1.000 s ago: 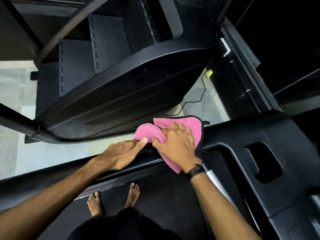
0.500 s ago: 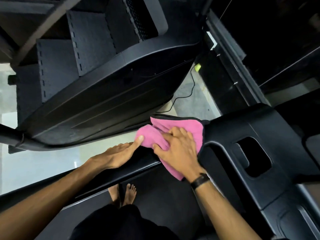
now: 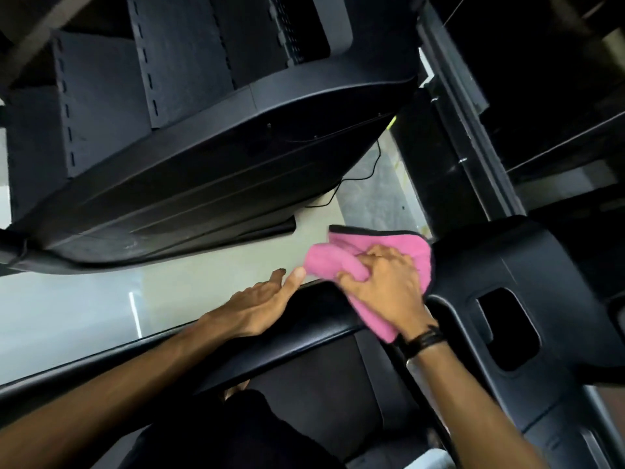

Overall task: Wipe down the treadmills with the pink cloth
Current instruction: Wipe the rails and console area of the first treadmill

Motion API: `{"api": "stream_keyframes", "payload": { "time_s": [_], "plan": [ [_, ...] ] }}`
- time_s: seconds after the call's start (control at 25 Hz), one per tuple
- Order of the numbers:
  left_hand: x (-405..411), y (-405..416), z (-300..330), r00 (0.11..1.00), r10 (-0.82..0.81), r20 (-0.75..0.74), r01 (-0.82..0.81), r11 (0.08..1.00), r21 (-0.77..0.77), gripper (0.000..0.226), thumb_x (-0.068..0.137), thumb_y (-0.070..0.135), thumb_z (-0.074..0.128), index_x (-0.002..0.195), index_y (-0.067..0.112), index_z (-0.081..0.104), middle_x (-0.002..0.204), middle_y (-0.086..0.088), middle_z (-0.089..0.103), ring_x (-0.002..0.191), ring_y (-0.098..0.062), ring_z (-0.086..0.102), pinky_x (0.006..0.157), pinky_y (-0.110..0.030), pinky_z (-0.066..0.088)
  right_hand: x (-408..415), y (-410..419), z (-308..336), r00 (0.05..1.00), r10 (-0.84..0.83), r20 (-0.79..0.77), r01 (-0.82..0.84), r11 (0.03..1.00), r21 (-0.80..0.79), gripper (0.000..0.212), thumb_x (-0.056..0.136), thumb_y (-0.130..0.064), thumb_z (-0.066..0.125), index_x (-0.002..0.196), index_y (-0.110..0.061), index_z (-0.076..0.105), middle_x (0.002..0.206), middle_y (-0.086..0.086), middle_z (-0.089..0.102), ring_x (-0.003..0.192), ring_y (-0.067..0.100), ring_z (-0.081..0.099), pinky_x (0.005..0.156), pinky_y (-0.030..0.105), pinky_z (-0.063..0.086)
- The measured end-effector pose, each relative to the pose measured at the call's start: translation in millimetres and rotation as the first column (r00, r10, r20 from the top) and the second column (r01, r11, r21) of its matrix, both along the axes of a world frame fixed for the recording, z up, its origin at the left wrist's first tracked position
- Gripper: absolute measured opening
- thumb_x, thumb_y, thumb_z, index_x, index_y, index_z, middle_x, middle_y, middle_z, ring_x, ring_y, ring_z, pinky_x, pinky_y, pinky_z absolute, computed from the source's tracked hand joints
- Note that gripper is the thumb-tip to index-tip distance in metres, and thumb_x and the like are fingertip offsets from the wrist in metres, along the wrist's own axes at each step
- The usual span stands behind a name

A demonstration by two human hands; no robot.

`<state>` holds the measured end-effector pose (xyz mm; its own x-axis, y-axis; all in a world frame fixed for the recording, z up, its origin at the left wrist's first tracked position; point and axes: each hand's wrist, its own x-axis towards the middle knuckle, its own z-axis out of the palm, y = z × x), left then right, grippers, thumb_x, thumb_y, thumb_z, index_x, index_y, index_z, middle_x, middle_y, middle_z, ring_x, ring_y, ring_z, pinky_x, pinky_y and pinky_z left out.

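the left hand (image 3: pixel 260 304) lies flat, fingers straight, on the rail (image 3: pixel 304 336). just beside it, the right hand (image 3: pixel 384 287) grips the bunched pink cloth (image 3: pixel 338 262) against the rail's end, by the console (image 3: pixel 541 275). beyond stands a stepper (image 3: pixel 203 164).

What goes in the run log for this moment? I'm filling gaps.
right hand grips pink cloth on treadmill rail | left hand flat on rail | wiping underway
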<state>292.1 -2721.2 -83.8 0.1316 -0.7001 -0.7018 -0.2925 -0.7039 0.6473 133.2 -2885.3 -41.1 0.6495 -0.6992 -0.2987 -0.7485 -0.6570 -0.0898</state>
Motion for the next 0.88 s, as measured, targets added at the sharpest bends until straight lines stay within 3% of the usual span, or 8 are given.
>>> {"api": "stream_keyframes", "payload": {
  "time_s": [0.12, 0.2, 0.32, 0.4, 0.48, 0.6, 0.72, 0.88],
  "plan": [
    [1, -1, 6, 1.000, -0.019, -0.025, 0.019, 1.000, -0.020, 0.086, 0.086, 0.078, -0.002, 0.156, 0.030, 0.014, 0.152, -0.004, 0.043, 0.139, -0.026, 0.039, 0.113, -0.040, 0.024, 12, -73, -7, 0.924, -0.183, -0.336, 0.187, 0.982, -0.023, 0.066, 0.083, -0.074, 0.048, 0.126, -0.027, 0.066, 0.120, 0.009, 0.069, 0.114, 0.030, 0.060, 0.105, 0.043, 0.038],
    [1, -3, 6, 1.000, -0.008, -0.028, 0.007, 0.999, -0.038, 0.082, 0.087, 0.076, 0.000, 0.155, 0.033, 0.014, 0.155, -0.003, 0.038, 0.141, -0.025, 0.036, 0.114, -0.039, 0.022, 41, -61, -20, 0.889, -0.117, -0.442, 0.157, 0.986, 0.055, 0.063, 0.085, -0.070, 0.054, 0.130, -0.027, 0.061, 0.132, 0.009, 0.063, 0.125, 0.030, 0.054, 0.113, 0.045, 0.031],
    [3, -11, 1, 0.997, 0.037, -0.064, -0.045, 0.992, -0.120, 0.066, 0.081, 0.083, -0.005, 0.138, 0.061, 0.020, 0.145, 0.006, 0.044, 0.131, -0.021, 0.045, 0.106, -0.034, 0.028, 48, 16, -18, 0.973, 0.049, -0.224, -0.036, 0.997, 0.063, 0.058, 0.086, -0.067, 0.051, 0.128, -0.029, 0.065, 0.127, 0.006, 0.063, 0.122, 0.027, 0.052, 0.109, 0.044, 0.030],
    [2, -14, -3, 0.997, 0.069, -0.044, -0.075, 0.986, -0.148, 0.085, 0.076, 0.087, -0.006, 0.145, 0.045, 0.020, 0.147, 0.002, 0.046, 0.133, -0.024, 0.046, 0.105, -0.035, 0.030, 16, 37, -4, 0.996, 0.082, -0.033, -0.082, 0.997, -0.014, 0.056, 0.083, -0.066, 0.046, 0.111, -0.028, 0.074, 0.108, 0.003, 0.065, 0.103, 0.026, 0.055, 0.095, 0.042, 0.037],
    [2, -13, -3, 0.998, 0.055, -0.023, -0.058, 0.991, -0.124, 0.090, 0.081, 0.080, -0.001, 0.154, 0.029, 0.013, 0.155, -0.001, 0.038, 0.141, -0.023, 0.038, 0.112, -0.036, 0.024, -13, 0, 4, 0.999, -0.024, 0.040, 0.027, 0.995, -0.092, 0.063, 0.079, -0.067, 0.043, 0.102, -0.020, 0.077, 0.097, 0.007, 0.068, 0.093, 0.029, 0.061, 0.088, 0.043, 0.044],
    [0, -13, 3, 0.999, 0.036, -0.026, -0.039, 0.989, -0.142, 0.085, 0.087, 0.075, 0.004, 0.156, 0.027, 0.010, 0.161, 0.001, 0.029, 0.146, -0.020, 0.031, 0.117, -0.035, 0.018, -13, -75, 4, 0.943, -0.258, -0.209, 0.223, 0.959, -0.175, 0.075, 0.081, -0.076, 0.041, 0.112, -0.016, 0.073, 0.105, 0.017, 0.070, 0.102, 0.034, 0.064, 0.098, 0.046, 0.046],
    [-3, -24, 2, 0.999, 0.037, 0.003, -0.036, 0.990, -0.137, 0.085, 0.087, 0.078, 0.002, 0.154, 0.028, 0.016, 0.156, 0.000, 0.036, 0.143, -0.022, 0.036, 0.113, -0.038, 0.024, 27, -59, -14, 0.909, -0.094, -0.405, 0.098, 0.995, -0.011, 0.070, 0.087, -0.075, 0.045, 0.131, -0.023, 0.062, 0.128, 0.012, 0.063, 0.124, 0.031, 0.054, 0.113, 0.046, 0.032],
    [-9, -40, 5, 0.998, 0.067, 0.003, -0.065, 0.978, -0.197, 0.095, 0.074, 0.089, -0.005, 0.139, 0.030, 0.032, 0.136, 0.001, 0.054, 0.127, -0.024, 0.050, 0.096, -0.037, 0.033, 2, 14, -5, 0.999, 0.044, 0.026, -0.043, 0.999, -0.015, 0.054, 0.081, -0.067, 0.049, 0.110, -0.028, 0.074, 0.102, 0.001, 0.066, 0.100, 0.025, 0.057, 0.095, 0.041, 0.040]
  ]
}}
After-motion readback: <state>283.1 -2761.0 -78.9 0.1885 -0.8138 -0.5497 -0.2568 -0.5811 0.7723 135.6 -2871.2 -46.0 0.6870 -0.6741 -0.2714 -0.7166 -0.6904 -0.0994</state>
